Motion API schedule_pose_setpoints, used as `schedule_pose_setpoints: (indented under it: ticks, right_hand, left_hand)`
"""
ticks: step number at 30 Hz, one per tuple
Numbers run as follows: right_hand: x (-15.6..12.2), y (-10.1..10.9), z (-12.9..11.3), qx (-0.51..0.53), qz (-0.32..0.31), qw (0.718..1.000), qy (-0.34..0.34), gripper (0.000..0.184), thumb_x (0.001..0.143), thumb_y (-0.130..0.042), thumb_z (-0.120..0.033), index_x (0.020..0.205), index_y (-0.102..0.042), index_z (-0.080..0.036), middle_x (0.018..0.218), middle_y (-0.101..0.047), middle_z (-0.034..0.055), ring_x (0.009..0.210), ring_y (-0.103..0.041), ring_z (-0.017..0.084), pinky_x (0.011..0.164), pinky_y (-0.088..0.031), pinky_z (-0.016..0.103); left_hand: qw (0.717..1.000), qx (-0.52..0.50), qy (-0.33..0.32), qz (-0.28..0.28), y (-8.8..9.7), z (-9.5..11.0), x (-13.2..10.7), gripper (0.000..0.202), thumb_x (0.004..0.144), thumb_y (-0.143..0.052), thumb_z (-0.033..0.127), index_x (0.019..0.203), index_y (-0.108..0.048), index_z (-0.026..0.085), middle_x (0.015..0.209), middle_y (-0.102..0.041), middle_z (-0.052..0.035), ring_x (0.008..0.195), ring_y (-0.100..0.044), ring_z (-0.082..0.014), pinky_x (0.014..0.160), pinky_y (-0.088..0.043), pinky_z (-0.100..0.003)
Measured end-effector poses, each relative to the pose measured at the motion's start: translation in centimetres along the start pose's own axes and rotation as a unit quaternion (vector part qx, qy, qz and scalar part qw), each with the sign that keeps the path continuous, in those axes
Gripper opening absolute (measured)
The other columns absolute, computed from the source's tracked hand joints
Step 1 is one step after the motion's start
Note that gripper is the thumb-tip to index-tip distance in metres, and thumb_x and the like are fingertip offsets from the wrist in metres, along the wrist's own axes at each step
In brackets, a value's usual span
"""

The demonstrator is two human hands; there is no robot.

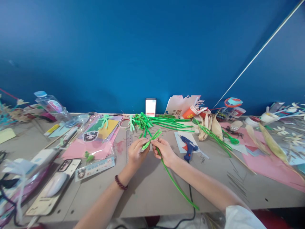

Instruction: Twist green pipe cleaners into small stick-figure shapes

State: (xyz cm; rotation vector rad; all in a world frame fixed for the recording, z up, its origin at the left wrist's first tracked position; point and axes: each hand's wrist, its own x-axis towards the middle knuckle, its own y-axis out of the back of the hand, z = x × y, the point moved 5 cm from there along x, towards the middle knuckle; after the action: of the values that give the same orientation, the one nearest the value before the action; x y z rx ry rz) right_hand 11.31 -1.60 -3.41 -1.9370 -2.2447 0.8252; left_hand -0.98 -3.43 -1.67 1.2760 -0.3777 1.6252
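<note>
Both of my hands meet over the middle of the grey table (147,187). My left hand (135,153) pinches the light green looped end of a green pipe cleaner stem (175,183). My right hand (164,151) is closed on the same stem just beside it. The long stem trails back toward me, to the table's near edge. A pile of green pipe cleaners (162,122) lies just beyond my hands. A clear ruler (129,140) lies flat under my left hand.
A blue glue gun (188,148) rests on paper right of my hands. Dried corn husks (211,127), paper cups (194,111) and pink paper (267,159) fill the right. Packaged craft sheets (95,140), a plastic bottle (51,106) and a white mouse (55,184) lie left.
</note>
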Motion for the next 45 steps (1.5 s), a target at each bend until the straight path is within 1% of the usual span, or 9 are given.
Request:
schedule_pose_setpoints:
  ticks: [8,17,25,30,34,38,40,42,45]
  right_hand:
    - [-0.1,0.0,-0.2,-0.005,-0.001,1.0,0.002,0.035,0.058,-0.073,-0.036,0.064,-0.043,-0.019,0.047,-0.045,-0.0089,0.035,-0.036,0.004,0.026,-0.021,0.014]
    - [0.0,0.1,0.0,-0.009,0.001,1.0,0.008,0.033,0.06,-0.072,-0.035,0.065,-0.043,-0.019,0.047,-0.045,-0.0088,0.035,-0.035,0.004,0.026,-0.021,0.014]
    - [-0.3,-0.1,-0.4,-0.052,-0.007,0.997,0.054,0.03,0.062,-0.07,-0.037,0.073,-0.049,-0.018,0.052,-0.048,-0.0072,0.037,-0.038,0.004,0.028,-0.025,0.014]
    - [0.0,0.4,-0.2,-0.098,0.005,0.99,0.101,0.027,0.065,-0.068,-0.037,0.077,-0.055,-0.017,0.056,-0.049,-0.0057,0.041,-0.04,0.005,0.03,-0.027,0.014]
    - [0.3,0.7,-0.2,-0.154,0.007,0.978,0.14,0.026,0.069,-0.065,-0.041,0.08,-0.058,-0.018,0.054,-0.047,-0.0055,0.04,-0.039,0.006,0.03,-0.027,0.016]
    - [0.4,0.7,-0.2,-0.148,0.004,0.982,0.118,0.026,0.069,-0.064,-0.041,0.079,-0.057,-0.018,0.052,-0.046,-0.0063,0.038,-0.036,0.005,0.03,-0.029,0.016]
    - [0.3,0.7,-0.5,-0.136,0.011,0.984,0.115,0.026,0.069,-0.064,-0.041,0.079,-0.056,-0.019,0.05,-0.044,-0.0071,0.036,-0.035,0.005,0.03,-0.028,0.016]
    - [0.3,0.8,-1.0,-0.133,0.019,0.983,0.124,0.025,0.068,-0.065,-0.04,0.079,-0.057,-0.019,0.049,-0.044,-0.0073,0.036,-0.034,0.005,0.03,-0.027,0.016]
    - [0.6,0.9,-1.8,-0.15,0.012,0.979,0.136,0.025,0.068,-0.065,-0.039,0.081,-0.059,-0.019,0.049,-0.045,-0.0068,0.036,-0.035,0.005,0.032,-0.028,0.017]
  left_hand:
    - [1.0,0.012,-0.013,-0.004,-0.1,-0.4,-0.4,0.025,0.077,-0.06,0.012,0.1,-0.061,0.021,0.09,-0.067,-0.0061,0.086,-0.064,-0.0166,0.078,-0.054,-0.032]
    - [1.0,0.002,0.005,-0.008,-0.1,-0.3,-0.2,0.02,0.077,-0.06,0.014,0.096,-0.062,0.02,0.088,-0.068,-0.0062,0.084,-0.065,-0.0165,0.077,-0.054,-0.032]
    - [0.996,-0.037,0.08,0.0,0.1,-0.3,0.5,0.012,0.076,-0.06,0.014,0.086,-0.063,0.02,0.082,-0.068,-0.0034,0.079,-0.064,-0.0155,0.075,-0.053,-0.031]
    - [0.986,-0.034,0.163,0.003,0.0,-1.0,0.4,0.006,0.074,-0.062,0.02,0.08,-0.063,0.018,0.076,-0.067,-0.003,0.071,-0.064,-0.0156,0.068,-0.053,-0.029]
    - [0.966,-0.084,0.244,-0.023,-0.3,-1.3,0.2,0.009,0.074,-0.063,0.023,0.08,-0.063,0.017,0.072,-0.066,-0.0021,0.065,-0.063,-0.0146,0.061,-0.052,-0.026]
    - [0.946,-0.131,0.295,-0.03,-0.5,-1.6,0.0,0.013,0.073,-0.064,0.026,0.082,-0.064,0.016,0.075,-0.067,-0.0041,0.069,-0.063,-0.0165,0.061,-0.052,-0.027]
    - [0.93,-0.192,0.311,-0.034,-0.7,-1.9,-0.1,0.016,0.072,-0.065,0.027,0.085,-0.066,0.017,0.081,-0.068,-0.0061,0.074,-0.064,-0.018,0.062,-0.052,-0.028]
    - [0.902,-0.282,0.325,-0.045,-0.9,-2.1,0.0,0.018,0.073,-0.062,0.029,0.087,-0.067,0.017,0.087,-0.069,-0.0083,0.079,-0.064,-0.0199,0.068,-0.053,-0.031]
    - [0.842,-0.385,0.373,-0.055,-1.3,-2.5,0.2,0.022,0.076,-0.059,0.034,0.085,-0.07,0.016,0.09,-0.069,-0.0108,0.084,-0.064,-0.0227,0.076,-0.052,-0.037]
